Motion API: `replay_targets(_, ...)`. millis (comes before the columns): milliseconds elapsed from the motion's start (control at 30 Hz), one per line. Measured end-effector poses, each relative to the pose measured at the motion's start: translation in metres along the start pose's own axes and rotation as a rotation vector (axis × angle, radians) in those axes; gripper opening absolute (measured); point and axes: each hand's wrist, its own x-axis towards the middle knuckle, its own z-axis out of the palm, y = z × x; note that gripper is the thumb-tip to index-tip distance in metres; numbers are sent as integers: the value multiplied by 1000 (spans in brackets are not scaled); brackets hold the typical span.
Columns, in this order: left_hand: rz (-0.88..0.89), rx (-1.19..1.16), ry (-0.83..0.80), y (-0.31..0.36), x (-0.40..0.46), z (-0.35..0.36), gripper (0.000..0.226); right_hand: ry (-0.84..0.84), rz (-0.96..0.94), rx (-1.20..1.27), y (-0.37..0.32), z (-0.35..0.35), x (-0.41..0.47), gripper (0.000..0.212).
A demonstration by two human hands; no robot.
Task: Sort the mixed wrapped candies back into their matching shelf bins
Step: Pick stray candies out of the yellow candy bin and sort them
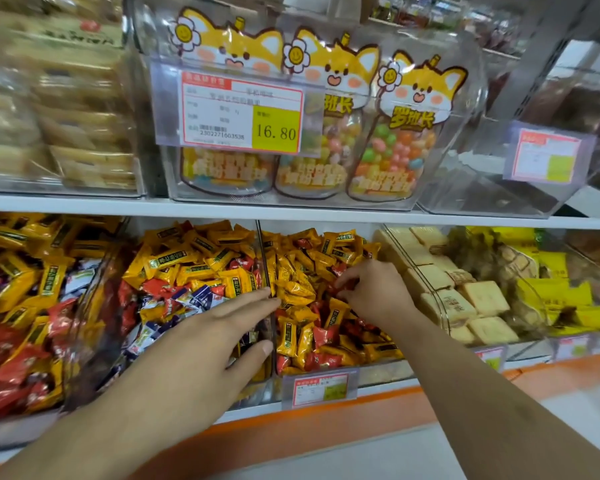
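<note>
I am judging that the sorting is far from done: both the middle bin [269,258] and the left bin [94,306] are holding yellow, red and blue-white candies mixed, too many to count. My left hand [219,327] is spread flat at the divider; my right hand [371,289] is pinching a red candy [343,289].

You face a white lower shelf [326,408] carrying clear bins [340,370] of wrapped candies [297,292] and biscuits [478,299]; the upper shelf [84,202] carries a clear bin [440,188] of candy pouches [392,133].
</note>
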Motion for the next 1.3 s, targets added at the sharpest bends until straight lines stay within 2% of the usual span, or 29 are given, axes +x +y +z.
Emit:
replay_targets(133,-3,29,35,2,-3,-4,56,28,36,103,1,-4,-6,14)
replay_targets(233,-44,16,-38,6,-2,-10,52,94,80,250,3,-14,-11,12)
replay_targets(400,4,-4,19,11,-1,-12,52,175,118,599,-2,-40,-23,13)
replay_targets(567,-79,-53,48,11,-4,-18,46,67,82,926,-39,-59,-48,12)
replay_targets(633,-151,-197,87,14,-5,-23,48,4,34,996,-63,-59,-60,13)
replay_targets(733,-244,-577,114,18,-11,-35,57,-101,-25,1100,-105,-52,-79,13)
replay_targets(800,-294,-868,76,18,-17,-46,48,-178,-57,1171,-131,-44,-90,13)
replay_targets(867,-298,-1041,46,14,-27,-55,32,-227,-83,1191,-152,-36,-99,13)
replay_targets(1000,-371,-914,143,-9,-47,-70,21,-236,-64,1196,-181,-25,-105,10)
replay_targets(1200,-485,-728,233,-46,-75,-104,15,-198,-128,1058,-223,-2,-105,7)
replay_targets(1300,-558,-559,322,-70,-82,-120,10,-176,-150,1021,-243,7,-102,7)
